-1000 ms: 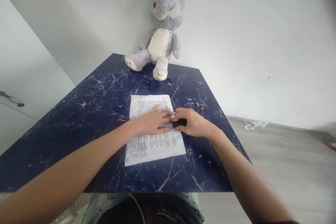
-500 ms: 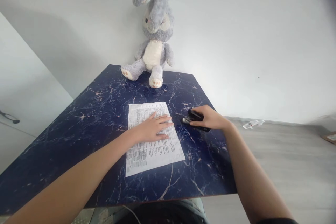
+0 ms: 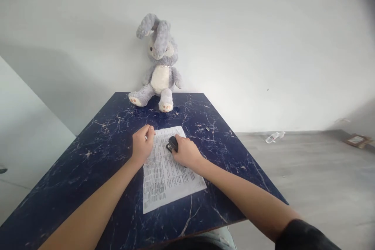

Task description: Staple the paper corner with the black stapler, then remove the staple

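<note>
Printed paper [image 3: 172,187] lies on the dark blue marbled table, its text facing up. My left hand [image 3: 142,144] is closed at the paper's upper left corner, thumb and fingers pinched on its edge. A black stapler [image 3: 172,143] is gripped in my right hand [image 3: 187,152], over the upper middle of the sheet. Its front end points up and left, toward my left hand; the rest of it is hidden under my palm. Whether the stapler touches the paper I cannot tell.
A grey plush rabbit [image 3: 161,74] sits at the table's [image 3: 96,156] far edge, against the white wall. A tiny object [image 3: 208,129] lies right of the paper. On the floor at right are a clear plastic item [image 3: 274,137] and a brown box [image 3: 358,140].
My left hand has gone from lying flat on the paper to pinching its upper left corner. My right hand has carried the stapler left, over the sheet. The view has tilted up.
</note>
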`<act>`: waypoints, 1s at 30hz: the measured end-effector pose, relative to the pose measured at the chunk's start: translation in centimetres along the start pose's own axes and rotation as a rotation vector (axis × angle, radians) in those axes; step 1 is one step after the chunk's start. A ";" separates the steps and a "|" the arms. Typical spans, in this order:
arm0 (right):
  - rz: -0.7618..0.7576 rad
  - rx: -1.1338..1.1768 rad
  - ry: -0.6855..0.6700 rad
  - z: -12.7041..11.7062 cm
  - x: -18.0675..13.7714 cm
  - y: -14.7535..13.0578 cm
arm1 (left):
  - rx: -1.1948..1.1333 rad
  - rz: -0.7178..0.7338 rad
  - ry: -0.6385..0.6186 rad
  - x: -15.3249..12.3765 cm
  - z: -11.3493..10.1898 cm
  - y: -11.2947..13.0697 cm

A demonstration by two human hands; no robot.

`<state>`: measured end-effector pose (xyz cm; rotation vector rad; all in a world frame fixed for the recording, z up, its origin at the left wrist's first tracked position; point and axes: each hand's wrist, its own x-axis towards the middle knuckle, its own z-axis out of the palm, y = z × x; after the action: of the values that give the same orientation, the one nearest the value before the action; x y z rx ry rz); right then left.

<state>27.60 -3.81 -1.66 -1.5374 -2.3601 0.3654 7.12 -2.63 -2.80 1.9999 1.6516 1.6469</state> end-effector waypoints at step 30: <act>-0.025 -0.145 -0.067 5.8 9.6 0.9 | -0.104 -0.159 0.309 1.7 -2.6 0.0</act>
<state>22.50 5.09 -6.35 -1.5798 -2.5045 0.2475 4.92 -2.75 -0.58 1.5847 1.7212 2.0131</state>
